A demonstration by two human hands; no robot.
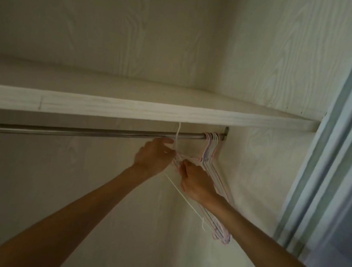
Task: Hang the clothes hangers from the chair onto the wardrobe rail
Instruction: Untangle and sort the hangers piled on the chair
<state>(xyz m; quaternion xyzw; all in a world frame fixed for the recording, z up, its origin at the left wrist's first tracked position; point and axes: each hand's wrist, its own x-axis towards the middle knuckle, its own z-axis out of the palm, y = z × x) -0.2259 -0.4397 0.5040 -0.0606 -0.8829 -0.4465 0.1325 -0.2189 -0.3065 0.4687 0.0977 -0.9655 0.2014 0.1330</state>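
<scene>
One metal wardrobe rail (82, 131) runs under one white shelf (129, 107), ending in one bracket (226, 131) at its right end. One bunch of thin pastel hangers (209, 150) hangs at that right end of the rail; their hooks crowd together, so an exact count cannot be read, though it is several, perhaps five or six. One white hanger (182, 195) is apart from the bunch, its hook rising just in front of the rail. Two hands are up at the hangers: one left hand (153, 156) and one right hand (196, 184). One sliding door frame (334, 152) stands at the right.
</scene>
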